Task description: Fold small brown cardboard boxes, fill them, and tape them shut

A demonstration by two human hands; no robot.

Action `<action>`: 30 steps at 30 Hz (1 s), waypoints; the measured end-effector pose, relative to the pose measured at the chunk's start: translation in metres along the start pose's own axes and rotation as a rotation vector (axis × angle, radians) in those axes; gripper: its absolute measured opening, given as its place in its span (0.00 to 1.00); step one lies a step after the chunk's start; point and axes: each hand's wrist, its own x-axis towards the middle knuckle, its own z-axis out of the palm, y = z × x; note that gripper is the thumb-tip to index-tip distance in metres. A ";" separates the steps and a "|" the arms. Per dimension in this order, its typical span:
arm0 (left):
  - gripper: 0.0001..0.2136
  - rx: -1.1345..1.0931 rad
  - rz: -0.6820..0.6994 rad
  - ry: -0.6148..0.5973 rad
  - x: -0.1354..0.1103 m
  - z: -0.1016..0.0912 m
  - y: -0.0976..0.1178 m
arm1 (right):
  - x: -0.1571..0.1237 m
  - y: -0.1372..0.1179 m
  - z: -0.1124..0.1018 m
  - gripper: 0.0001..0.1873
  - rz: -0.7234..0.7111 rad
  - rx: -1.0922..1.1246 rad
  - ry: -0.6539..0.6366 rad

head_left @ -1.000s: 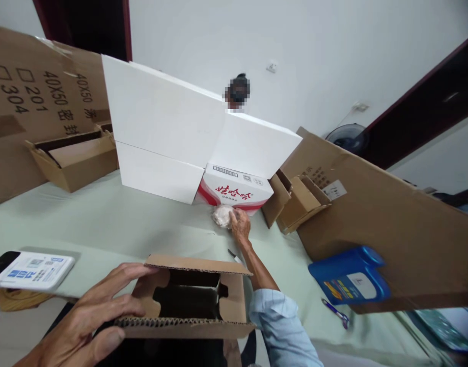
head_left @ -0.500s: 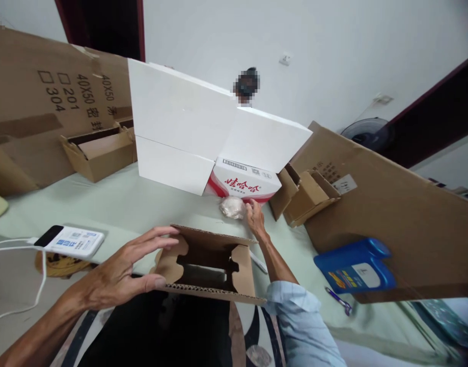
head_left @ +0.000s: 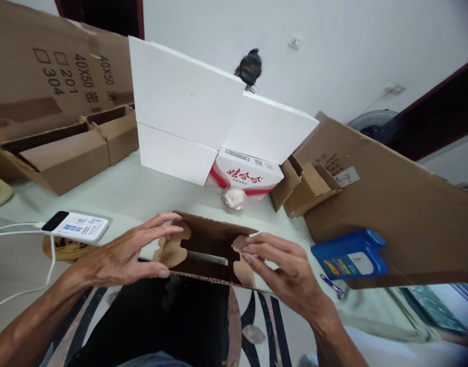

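A small open cardboard box (head_left: 214, 224) stands at the front of the table, with inner flaps folded in at both ends. My left hand (head_left: 122, 255) spans its left end, thumb on the near wall and fingers at the far one. The fingertips of my right hand (head_left: 283, 270) are bent together on the right end flap (head_left: 243, 265). Whether anything small is between them is hidden. Beyond the box lies a crumpled clear plastic bundle (head_left: 234, 198), just before a white and red carton (head_left: 247, 173).
White panels (head_left: 180, 102) stand across the table. More cardboard boxes are at left (head_left: 77, 153) and right (head_left: 312, 188). A phone (head_left: 77, 226) with white cables lies left; a blue bottle (head_left: 348, 257) and a purple pen-like item (head_left: 332, 286) lie right. A person (head_left: 251, 66) is behind the panels.
My right hand has drawn back from beside the plastic bundle to the box's right flap. My left hand stays at the left end. The view has shifted slightly.
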 end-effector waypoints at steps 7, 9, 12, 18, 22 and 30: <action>0.20 0.210 0.065 -0.125 0.012 0.005 0.008 | 0.001 0.000 0.009 0.15 0.076 -0.112 -0.504; 0.19 0.265 0.063 -0.151 0.018 0.010 0.016 | -0.002 0.001 0.008 0.18 0.080 -0.128 -0.506; 0.21 0.319 0.070 -0.150 0.021 0.012 0.023 | -0.017 0.008 -0.001 0.21 0.086 -0.114 -0.349; 0.47 0.178 0.139 -0.018 0.002 0.009 0.005 | -0.081 0.045 0.002 0.25 0.219 0.067 0.069; 0.51 0.134 0.105 0.114 -0.006 0.022 -0.019 | -0.117 0.058 0.044 0.31 0.402 0.181 0.308; 0.41 0.146 0.048 0.330 0.009 0.047 -0.034 | -0.124 0.034 0.107 0.61 0.670 0.304 0.501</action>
